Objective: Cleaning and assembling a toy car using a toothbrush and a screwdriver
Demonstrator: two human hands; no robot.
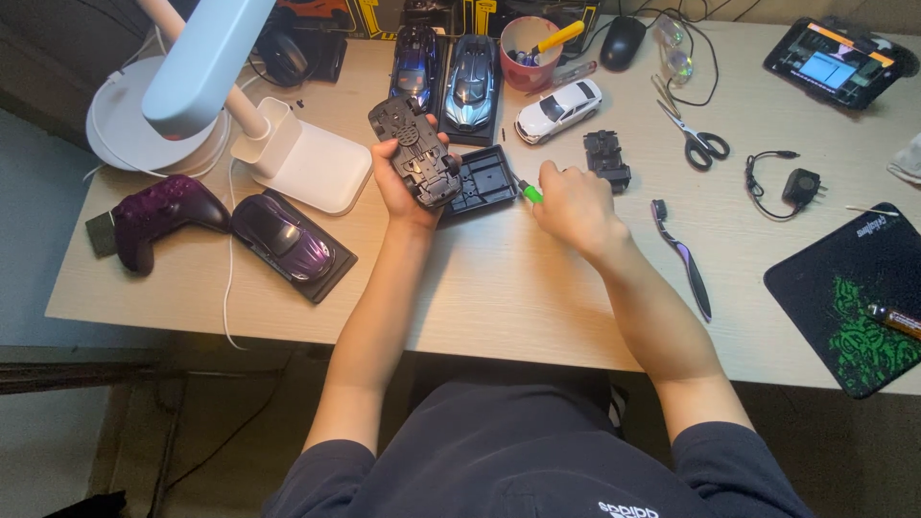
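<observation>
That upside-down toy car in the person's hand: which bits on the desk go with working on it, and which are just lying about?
In use:
- black toy car chassis, held upside down in the left hand
- green-handled tool, gripped by the right hand
- black base plate beside them

Lying about:
- scissors
- purple game controller
- white model car
- toothbrush
- desk lamp
- mouse pad

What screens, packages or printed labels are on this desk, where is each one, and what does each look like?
Lit phone screen: far right corner, dark rectangular case, blue and orange display.
Black mouse pad: right edge, green splash print and pale logo.
Black and yellow boxes: back edge, mostly cut off.
Black display bases: one by the left hand, one under the purple toy car.
</observation>
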